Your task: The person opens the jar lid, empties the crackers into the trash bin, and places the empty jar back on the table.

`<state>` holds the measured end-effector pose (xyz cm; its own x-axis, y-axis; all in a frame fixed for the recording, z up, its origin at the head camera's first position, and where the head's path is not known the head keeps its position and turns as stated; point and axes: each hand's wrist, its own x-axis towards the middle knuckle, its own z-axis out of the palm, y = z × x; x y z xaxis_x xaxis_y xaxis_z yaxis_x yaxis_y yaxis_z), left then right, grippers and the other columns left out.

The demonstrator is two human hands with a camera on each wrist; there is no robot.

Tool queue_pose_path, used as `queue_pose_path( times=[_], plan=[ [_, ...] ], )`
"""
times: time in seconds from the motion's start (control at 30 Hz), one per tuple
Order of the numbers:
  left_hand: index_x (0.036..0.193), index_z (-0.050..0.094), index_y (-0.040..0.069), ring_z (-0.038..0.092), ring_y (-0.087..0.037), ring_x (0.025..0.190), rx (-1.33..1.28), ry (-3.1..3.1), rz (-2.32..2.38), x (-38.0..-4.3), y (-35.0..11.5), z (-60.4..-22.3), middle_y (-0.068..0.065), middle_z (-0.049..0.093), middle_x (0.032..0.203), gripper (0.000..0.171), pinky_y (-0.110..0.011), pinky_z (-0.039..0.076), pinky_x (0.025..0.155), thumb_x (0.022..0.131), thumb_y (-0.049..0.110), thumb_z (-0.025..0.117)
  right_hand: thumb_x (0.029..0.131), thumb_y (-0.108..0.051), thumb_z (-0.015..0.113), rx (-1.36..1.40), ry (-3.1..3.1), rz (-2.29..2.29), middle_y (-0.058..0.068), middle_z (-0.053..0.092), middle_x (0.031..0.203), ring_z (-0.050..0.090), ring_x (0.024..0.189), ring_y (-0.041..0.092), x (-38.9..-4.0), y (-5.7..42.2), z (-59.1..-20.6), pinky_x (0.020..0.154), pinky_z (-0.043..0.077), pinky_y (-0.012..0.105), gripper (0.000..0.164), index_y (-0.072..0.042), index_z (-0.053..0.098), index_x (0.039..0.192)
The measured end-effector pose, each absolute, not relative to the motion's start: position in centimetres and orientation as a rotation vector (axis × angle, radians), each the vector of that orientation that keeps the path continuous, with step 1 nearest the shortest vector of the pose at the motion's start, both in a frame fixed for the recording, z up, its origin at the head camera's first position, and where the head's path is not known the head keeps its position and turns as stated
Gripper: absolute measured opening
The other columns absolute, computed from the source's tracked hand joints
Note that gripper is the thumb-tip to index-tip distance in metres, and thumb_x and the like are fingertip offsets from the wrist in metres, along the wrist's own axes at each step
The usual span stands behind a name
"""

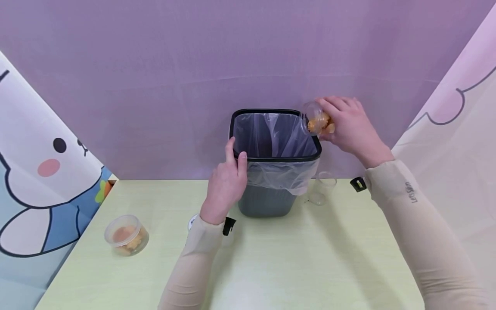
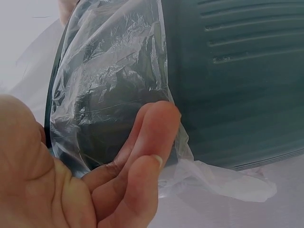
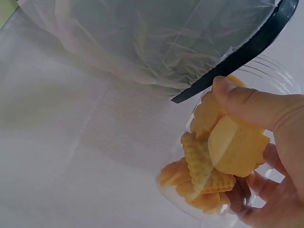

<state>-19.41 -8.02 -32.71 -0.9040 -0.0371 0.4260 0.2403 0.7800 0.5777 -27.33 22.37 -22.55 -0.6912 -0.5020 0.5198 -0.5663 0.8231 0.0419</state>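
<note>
A grey trash bin with a black rim stands on the table, lined with a clear plastic bag folded over its outside. My left hand grips the bin's near left corner, thumb and index finger at the rim; its other fingers lie loosely bent beside the bag in the left wrist view. At the rim's right side, my right hand holds a clear plastic tub, tilted with its mouth toward the bin. Several orange-yellow biscuit-like pieces, some with wavy edges, are inside the tub.
A lidded clear tub with similar pieces stands on the table at the left. Right of the bin is a see-through container. A small white round thing is partly hidden by the left wrist. A purple cloth wall rises behind.
</note>
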Motion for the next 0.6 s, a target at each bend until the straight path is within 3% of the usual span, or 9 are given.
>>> queue_pose_path(
  times=[0.23, 0.6],
  plan=[
    [0.157, 0.018, 0.013, 0.047, -0.025, 0.043, -0.153, -2.555, -0.904, -19.4, -8.1, -32.6, -0.006, 0.046, 0.049, 0.064, -0.039, 0.038, 0.043, 0.106, 0.053, 0.019, 0.063, -0.004, 0.092, 0.860, -2.371, 0.067, 0.018, 0.053, 0.138, 0.043, 0.128, 0.042, -27.1, 21.6, -22.6, 0.110, 0.019, 0.069, 0.089, -0.009, 0.052, 0.142],
    [0.158, 0.017, 0.013, 0.046, -0.024, 0.041, -0.156, -2.563, -0.919, -19.3, -8.2, -32.6, -0.006, 0.045, 0.050, 0.066, -0.038, 0.037, 0.041, 0.106, 0.054, 0.017, 0.068, 0.001, 0.087, 0.931, -2.264, -0.008, 0.017, 0.053, 0.139, 0.040, 0.130, 0.042, -27.1, 20.9, -23.0, 0.110, 0.019, 0.068, 0.081, -0.011, 0.053, 0.141]
  ],
)
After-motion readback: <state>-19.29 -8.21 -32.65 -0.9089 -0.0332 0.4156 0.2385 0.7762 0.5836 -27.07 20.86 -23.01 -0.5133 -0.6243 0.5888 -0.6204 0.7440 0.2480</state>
